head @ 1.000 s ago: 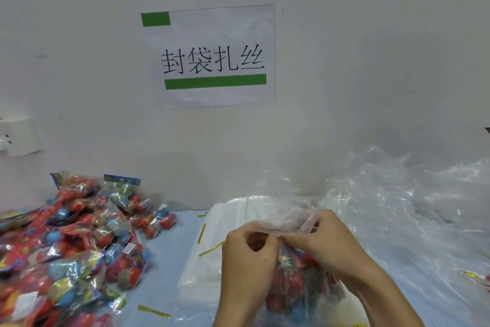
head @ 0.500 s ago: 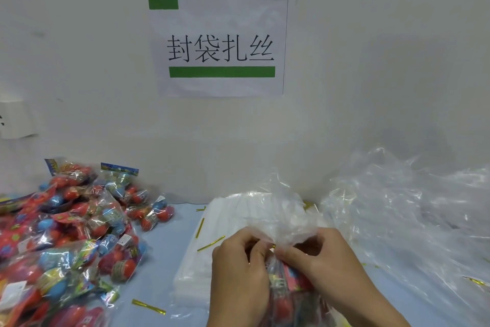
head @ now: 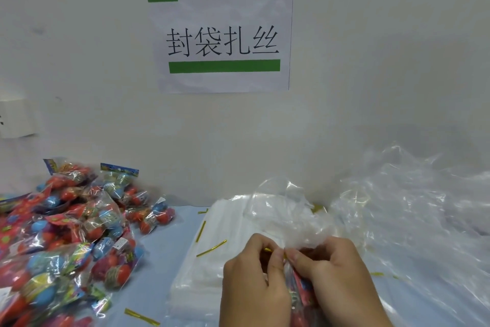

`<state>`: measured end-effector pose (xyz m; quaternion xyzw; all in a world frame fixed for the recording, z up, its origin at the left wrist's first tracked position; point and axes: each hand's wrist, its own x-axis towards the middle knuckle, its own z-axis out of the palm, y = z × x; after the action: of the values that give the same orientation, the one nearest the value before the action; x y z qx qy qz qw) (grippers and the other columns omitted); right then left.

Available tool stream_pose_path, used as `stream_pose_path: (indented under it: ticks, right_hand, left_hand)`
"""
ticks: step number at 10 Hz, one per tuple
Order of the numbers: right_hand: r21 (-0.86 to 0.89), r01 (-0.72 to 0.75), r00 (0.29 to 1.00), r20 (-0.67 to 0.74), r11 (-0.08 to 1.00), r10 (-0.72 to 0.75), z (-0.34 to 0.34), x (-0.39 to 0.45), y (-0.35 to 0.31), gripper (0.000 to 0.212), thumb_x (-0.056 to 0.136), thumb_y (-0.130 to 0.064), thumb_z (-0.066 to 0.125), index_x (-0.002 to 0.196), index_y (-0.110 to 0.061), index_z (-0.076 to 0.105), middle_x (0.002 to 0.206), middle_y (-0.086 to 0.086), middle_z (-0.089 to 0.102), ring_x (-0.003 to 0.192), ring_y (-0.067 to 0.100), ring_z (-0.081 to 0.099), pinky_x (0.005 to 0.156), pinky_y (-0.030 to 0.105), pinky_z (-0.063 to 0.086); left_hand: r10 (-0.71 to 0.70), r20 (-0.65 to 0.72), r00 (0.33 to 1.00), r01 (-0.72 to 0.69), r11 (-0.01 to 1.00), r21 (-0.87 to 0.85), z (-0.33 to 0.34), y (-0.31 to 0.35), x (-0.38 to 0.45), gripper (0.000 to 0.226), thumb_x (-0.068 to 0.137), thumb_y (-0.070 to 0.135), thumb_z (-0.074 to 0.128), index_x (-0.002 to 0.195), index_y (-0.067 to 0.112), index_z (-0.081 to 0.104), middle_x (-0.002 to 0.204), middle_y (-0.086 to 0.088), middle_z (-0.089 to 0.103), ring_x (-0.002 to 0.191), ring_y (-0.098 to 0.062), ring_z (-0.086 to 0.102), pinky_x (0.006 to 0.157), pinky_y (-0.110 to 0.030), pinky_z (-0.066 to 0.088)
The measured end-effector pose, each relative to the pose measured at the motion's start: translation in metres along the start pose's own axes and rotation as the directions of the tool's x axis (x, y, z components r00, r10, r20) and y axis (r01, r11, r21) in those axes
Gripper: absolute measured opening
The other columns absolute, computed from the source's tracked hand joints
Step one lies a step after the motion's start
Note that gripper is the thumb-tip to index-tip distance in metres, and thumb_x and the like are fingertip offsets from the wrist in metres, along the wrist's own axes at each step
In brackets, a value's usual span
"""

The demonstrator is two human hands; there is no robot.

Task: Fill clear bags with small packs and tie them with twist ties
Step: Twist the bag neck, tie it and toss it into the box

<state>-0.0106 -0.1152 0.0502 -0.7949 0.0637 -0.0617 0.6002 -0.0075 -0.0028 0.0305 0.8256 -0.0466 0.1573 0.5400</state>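
Note:
A clear bag (head: pixel 283 210) filled with red and blue small packs stands at the bottom centre, its gathered neck between my hands and its loose top flaring above them. My left hand (head: pixel 252 284) and my right hand (head: pixel 336 273) both pinch a gold twist tie (head: pixel 273 250) at the bag's neck. The packs inside show only as a red strip (head: pixel 299 287) between my hands. A heap of small packs (head: pixel 66 236) lies on the left of the blue table.
A stack of flat clear bags (head: pixel 212 268) lies under my hands, with loose gold twist ties (head: pixel 211 248) on it and one (head: pixel 141 316) near the front. Crumpled clear plastic (head: pixel 413 207) piles up on the right. A paper sign (head: pixel 222 37) hangs on the wall.
The bag's neck has been gathered tighter and its loose top now stands up above my hands. The gold twist tie now shows between my fingertips.

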Motion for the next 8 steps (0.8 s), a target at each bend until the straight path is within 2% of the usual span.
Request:
stream_pose_path:
  ticks: [1, 2, 3, 4, 5, 6, 7, 8]
  right_hand:
    - [0.073, 0.048, 0.987, -0.156, 0.996, -0.037, 0.001, 0.008, 0.008, 0.023, 0.08, -0.01, 0.081, 0.06, -0.014, 0.071, 0.059, -0.003, 0.071, 0.054, 0.007, 0.066, 0.055, 0.022, 0.046]
    - [0.125, 0.051, 0.986, -0.162, 0.991, -0.031, 0.002, 0.009, 0.009, 0.025, 0.079, -0.007, 0.081, 0.058, -0.016, 0.073, 0.06, -0.002, 0.072, 0.055, 0.007, 0.067, 0.055, 0.02, 0.044]
    - [0.116, 0.039, 0.989, -0.144, 0.993, -0.022, -0.001, 0.008, 0.005, 0.029, 0.081, -0.005, 0.079, 0.059, -0.024, 0.075, 0.06, 0.0, 0.072, 0.053, 0.007, 0.067, 0.058, 0.025, 0.045]
    - [0.113, 0.034, 0.993, -0.12, 0.993, -0.02, -0.003, 0.007, 0.005, 0.029, 0.084, -0.005, 0.076, 0.061, -0.024, 0.076, 0.058, 0.001, 0.071, 0.053, 0.009, 0.067, 0.057, 0.024, 0.046]
    - [0.049, 0.045, 0.995, -0.096, 0.998, -0.04, -0.004, 0.007, 0.003, 0.025, 0.085, -0.011, 0.076, 0.061, -0.02, 0.076, 0.06, 0.0, 0.071, 0.055, 0.009, 0.067, 0.056, 0.021, 0.048]
    - [-0.028, 0.097, 0.994, -0.055, 0.995, -0.099, -0.006, 0.007, 0.004, 0.023, 0.085, -0.018, 0.076, 0.062, -0.02, 0.077, 0.06, -0.005, 0.072, 0.056, 0.003, 0.066, 0.052, 0.011, 0.044]
    - [-0.037, 0.118, 0.993, -0.001, 0.992, -0.118, -0.011, 0.007, 0.005, 0.017, 0.084, -0.02, 0.078, 0.067, -0.019, 0.079, 0.065, -0.005, 0.074, 0.062, 0.003, 0.068, 0.056, 0.011, 0.045]
    - [-0.034, 0.124, 0.992, 0.013, 0.992, -0.123, -0.015, 0.007, 0.004, 0.021, 0.084, -0.017, 0.077, 0.064, -0.018, 0.077, 0.06, 0.0, 0.071, 0.054, 0.005, 0.063, 0.051, 0.014, 0.046]
  left_hand:
    - [0.09, -0.049, 0.995, -0.092, 0.995, -0.044, 0.004, -0.001, 0.003, 0.025, 0.085, 0.007, 0.067, 0.071, 0.026, 0.06, 0.065, 0.004, 0.068, 0.066, -0.01, 0.067, 0.053, -0.013, 0.044]
    - [0.129, -0.046, 0.991, -0.132, 0.99, -0.054, 0.004, -0.006, 0.008, 0.024, 0.084, 0.008, 0.068, 0.071, 0.026, 0.061, 0.068, 0.006, 0.069, 0.065, -0.01, 0.067, 0.053, -0.012, 0.045]
    - [0.128, -0.023, 0.992, -0.129, 0.991, -0.036, 0.004, -0.004, 0.008, 0.024, 0.085, 0.009, 0.069, 0.07, 0.026, 0.06, 0.067, 0.003, 0.069, 0.068, -0.012, 0.068, 0.056, -0.014, 0.047]
    - [0.115, 0.006, 0.993, -0.114, 0.992, -0.061, 0.006, -0.007, 0.009, 0.024, 0.087, 0.012, 0.07, 0.071, 0.026, 0.06, 0.066, 0.002, 0.067, 0.071, -0.01, 0.067, 0.057, -0.012, 0.046]
    - [0.141, 0.014, 0.99, -0.14, 0.988, -0.064, 0.003, -0.008, 0.009, 0.024, 0.088, 0.013, 0.068, 0.07, 0.026, 0.058, 0.061, 0.01, 0.064, 0.064, -0.005, 0.063, 0.056, -0.01, 0.044]
    - [0.151, 0.017, 0.988, -0.15, 0.987, -0.049, 0.0, -0.008, 0.009, 0.023, 0.091, 0.017, 0.065, 0.073, 0.028, 0.057, 0.063, 0.014, 0.064, 0.064, -0.002, 0.063, 0.056, -0.011, 0.043]
    - [0.167, 0.018, 0.986, -0.167, 0.985, -0.035, -0.002, -0.007, 0.009, 0.021, 0.092, 0.019, 0.064, 0.074, 0.028, 0.057, 0.068, 0.018, 0.066, 0.068, -0.001, 0.064, 0.06, -0.012, 0.045]
    - [0.15, 0.024, 0.988, -0.148, 0.987, -0.065, -0.001, -0.005, 0.008, 0.021, 0.09, 0.012, 0.065, 0.074, 0.025, 0.061, 0.068, 0.015, 0.067, 0.068, -0.003, 0.066, 0.06, -0.012, 0.046]
